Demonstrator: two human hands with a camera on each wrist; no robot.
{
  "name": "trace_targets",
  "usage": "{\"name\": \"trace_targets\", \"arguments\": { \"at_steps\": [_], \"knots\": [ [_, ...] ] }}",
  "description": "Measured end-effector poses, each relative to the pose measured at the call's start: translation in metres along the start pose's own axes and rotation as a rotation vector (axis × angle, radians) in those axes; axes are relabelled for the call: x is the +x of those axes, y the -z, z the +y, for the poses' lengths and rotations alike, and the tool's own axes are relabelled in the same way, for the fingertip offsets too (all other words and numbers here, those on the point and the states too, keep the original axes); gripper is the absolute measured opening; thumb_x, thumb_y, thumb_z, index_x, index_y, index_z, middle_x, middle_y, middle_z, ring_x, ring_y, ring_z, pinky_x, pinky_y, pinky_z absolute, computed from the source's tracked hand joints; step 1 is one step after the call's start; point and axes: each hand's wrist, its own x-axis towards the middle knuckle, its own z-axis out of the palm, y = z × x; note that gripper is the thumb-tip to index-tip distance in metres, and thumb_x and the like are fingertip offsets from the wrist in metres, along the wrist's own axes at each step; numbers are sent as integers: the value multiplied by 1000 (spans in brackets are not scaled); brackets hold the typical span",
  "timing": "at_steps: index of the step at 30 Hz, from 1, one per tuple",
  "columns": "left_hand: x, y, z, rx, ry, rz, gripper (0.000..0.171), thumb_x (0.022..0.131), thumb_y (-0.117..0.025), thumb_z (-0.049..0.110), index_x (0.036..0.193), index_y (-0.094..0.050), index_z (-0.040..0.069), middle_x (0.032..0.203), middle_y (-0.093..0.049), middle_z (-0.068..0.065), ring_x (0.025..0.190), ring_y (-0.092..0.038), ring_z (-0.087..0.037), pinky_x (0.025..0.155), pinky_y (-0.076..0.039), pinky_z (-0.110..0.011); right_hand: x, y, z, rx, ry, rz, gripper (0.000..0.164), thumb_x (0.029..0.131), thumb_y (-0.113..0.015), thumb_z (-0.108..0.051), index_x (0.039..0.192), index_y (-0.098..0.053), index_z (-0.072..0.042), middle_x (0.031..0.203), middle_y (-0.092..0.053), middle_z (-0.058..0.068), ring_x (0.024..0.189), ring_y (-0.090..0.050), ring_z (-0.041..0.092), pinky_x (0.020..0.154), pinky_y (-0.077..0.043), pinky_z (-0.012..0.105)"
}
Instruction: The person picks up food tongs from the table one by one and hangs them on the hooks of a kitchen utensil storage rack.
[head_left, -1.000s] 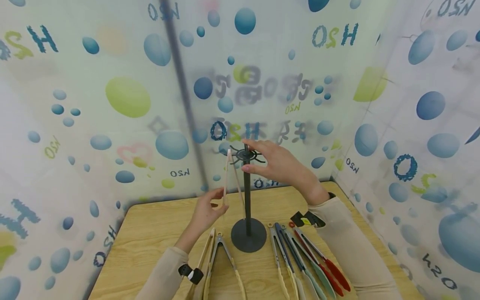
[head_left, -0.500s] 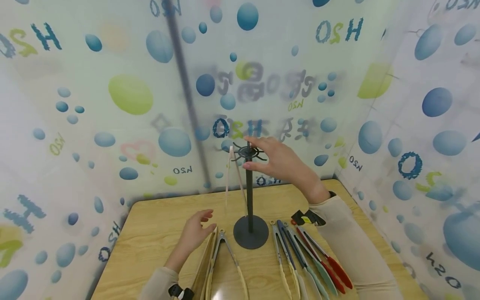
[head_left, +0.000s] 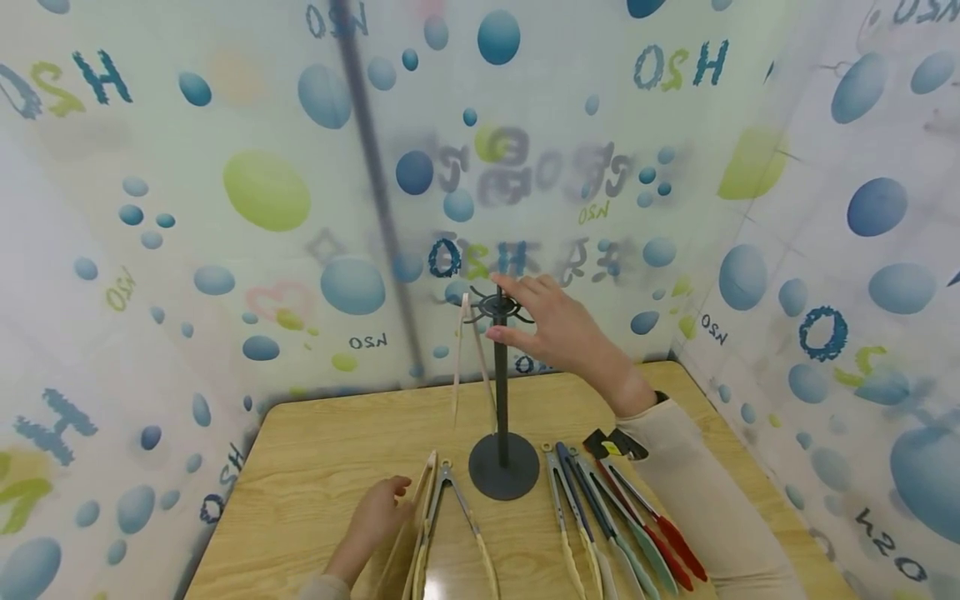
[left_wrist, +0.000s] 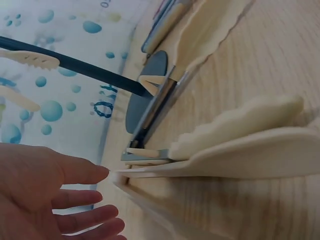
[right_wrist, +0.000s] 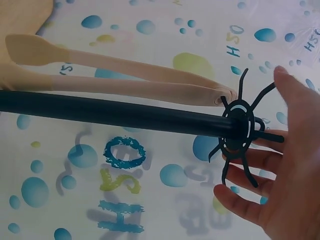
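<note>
Left hand [head_left: 377, 514]: fingers loosely relaxed, just beside beige tongs [left_wrist: 250, 155] lying on the table [head_left: 337, 442].
Right hand [head_left: 558, 325]: cupped around hooked top of dark stand [head_left: 502, 392]; cannot tell whether gripping.
Hanging tongs [right_wrist: 150, 90]: pale pink, on a hook just left of right hand.

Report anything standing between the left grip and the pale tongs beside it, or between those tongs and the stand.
Nothing visible stands between the left grip and the pale tongs. Between those and the stand, the open metal-handled tongs with cream tips lie on the table.
</note>
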Motion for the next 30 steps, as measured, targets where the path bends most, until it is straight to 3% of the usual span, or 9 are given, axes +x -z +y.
{"name": "trace_targets", "arguments": {
  "at_steps": [8,16,24,27,30],
  "knots": [
    [-5,-10,-9,-1,26,-16,39,77,-66,-2,115,-65,-6,90,-71,-14,72,-65,-19,60,-51,-33,-1,4,2,44,13,-21,54,105,-40,-38,157,-27,-30,154,-44,7,141,-39,32,103,-43,58],
    [-7,-16,-15,15,39,-10,44,69,-65,-6,113,-67,-2,84,-70,-8,71,-63,-17,59,-49,-33,1,13,6,87,-2,-112,60,100,-39,-28,157,-22,-37,156,-40,7,145,-33,32,106,-38,59],
    [-9,-21,-15,31,45,1,43,71,-63,-7,113,-68,0,79,-71,-5,66,-61,-15,54,-46,-31,2,20,12,88,6,-179,62,101,-44,-27,157,-21,-38,161,-32,9,151,-25,35,112,-33,63],
    [-9,-21,-15,32,39,-3,45,71,-62,-9,115,-68,-1,79,-71,-6,66,-60,-14,53,-45,-31,4,22,11,88,11,-193,63,100,-45,-27,157,-22,-38,161,-33,7,150,-27,34,105,-40,59],
    [-9,-20,-15,31,44,-8,47,71,-61,-9,117,-67,-1,80,-71,-7,66,-60,-15,53,-45,-30,6,25,12,95,28,-205,65,99,-47,-25,157,-22,-37,159,-35,6,140,-38,31,88,-48,49]
  ]
}}
